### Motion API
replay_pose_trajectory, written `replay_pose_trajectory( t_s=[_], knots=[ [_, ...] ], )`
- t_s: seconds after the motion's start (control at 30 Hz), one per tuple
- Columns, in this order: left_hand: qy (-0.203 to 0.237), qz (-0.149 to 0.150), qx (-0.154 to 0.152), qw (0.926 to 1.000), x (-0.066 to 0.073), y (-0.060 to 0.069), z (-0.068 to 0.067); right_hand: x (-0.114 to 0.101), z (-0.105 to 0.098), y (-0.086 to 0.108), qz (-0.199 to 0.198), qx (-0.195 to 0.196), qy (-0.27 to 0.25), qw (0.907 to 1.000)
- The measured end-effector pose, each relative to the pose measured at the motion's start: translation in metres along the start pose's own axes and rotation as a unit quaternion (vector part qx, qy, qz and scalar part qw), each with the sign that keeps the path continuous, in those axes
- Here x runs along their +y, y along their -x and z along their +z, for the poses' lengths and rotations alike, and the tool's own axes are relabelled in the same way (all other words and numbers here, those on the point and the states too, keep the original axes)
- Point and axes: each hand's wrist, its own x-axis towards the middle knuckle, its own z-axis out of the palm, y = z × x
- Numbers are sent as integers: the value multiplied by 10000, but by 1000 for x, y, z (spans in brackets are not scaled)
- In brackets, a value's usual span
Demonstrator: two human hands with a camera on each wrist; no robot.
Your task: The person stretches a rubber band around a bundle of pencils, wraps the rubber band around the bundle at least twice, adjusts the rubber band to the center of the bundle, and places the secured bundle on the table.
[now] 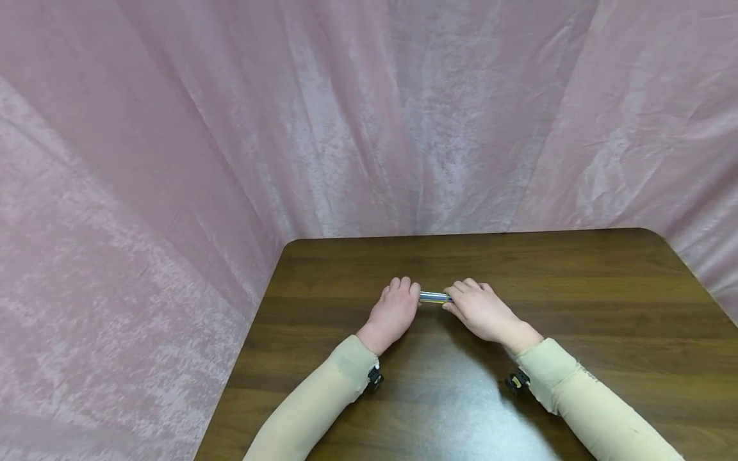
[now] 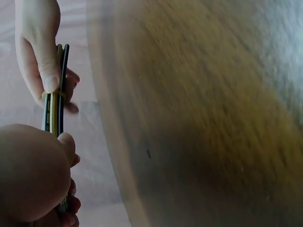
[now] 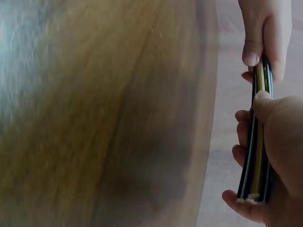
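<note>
A bundle of slim sticks that look like pencils (image 1: 435,297), dark, yellow and pale, spans the space between both hands above the wooden table. My left hand (image 1: 395,310) grips one end of the bundle, fingers curled round it. The other end is in my right hand (image 1: 480,310); its thumb lies along the pencils in the right wrist view. A yellowish rubber band (image 2: 61,94) circles the bundle beside the right thumb. In the right wrist view the pencils (image 3: 258,142) run down through the right hand, their ends showing near its fingers. Each palm hides part of the bundle.
The brown wooden table (image 1: 605,282) has rounded far corners. Pink velvety curtain (image 1: 346,128) hangs behind it and along its left side. A small dark device sits at each wrist, below the pale sleeves (image 1: 323,390).
</note>
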Motion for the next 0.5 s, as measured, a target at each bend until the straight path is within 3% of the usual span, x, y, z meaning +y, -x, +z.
replay_pose_trajectory(
  t_s=[0.2,0.37,0.5],
  knots=[
    [-69,99,76,9999,0,1,3,-4,0,0,102,-104,-262,9996],
    [-178,-58,57,9998,-4,3,3,1,-1,1,461,-7,-396,9981],
    [-302,-74,186,9993,-5,3,1,1,1,-1,292,60,-202,9994]
  ],
)
